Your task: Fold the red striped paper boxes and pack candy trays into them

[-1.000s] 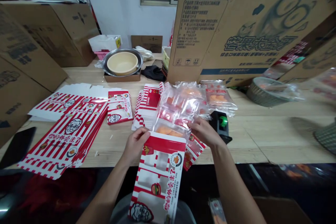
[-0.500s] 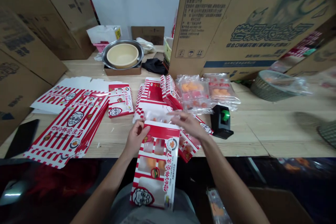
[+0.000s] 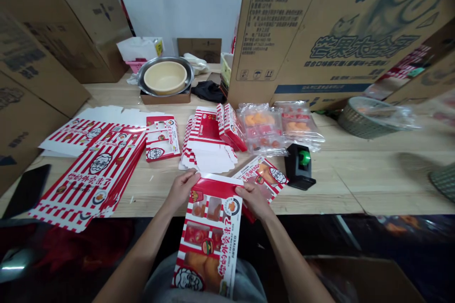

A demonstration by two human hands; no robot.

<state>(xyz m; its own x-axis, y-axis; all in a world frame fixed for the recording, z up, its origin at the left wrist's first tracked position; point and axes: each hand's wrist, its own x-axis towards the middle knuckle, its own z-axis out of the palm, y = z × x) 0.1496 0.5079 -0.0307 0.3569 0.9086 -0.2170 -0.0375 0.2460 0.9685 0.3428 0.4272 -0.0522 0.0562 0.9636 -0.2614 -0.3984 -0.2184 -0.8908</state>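
Holding a red-and-white striped cardboard food box point(image 3: 208, 241) between both hands, tilted with its lower end reaching past the table edge toward the lap. Gripping the top left corner with the left hand point(image 3: 182, 190), partly closed, fingers wrapped over the rim. Bracing the top right edge with the right hand point(image 3: 253, 200), also partly closed, so that hold on two sides keeps the box steady. Showing orange food pieces point(image 3: 199, 209) behind the clear windows. Leaving a second printed box point(image 3: 265, 177) just beyond the right hand. Keeping sealed plastic food packs point(image 3: 259, 125), a stack of flat printed cartons point(image 3: 94, 170) and a black tape dispenser point(image 3: 299, 165) within reach on the wooden table point(image 3: 330, 184).
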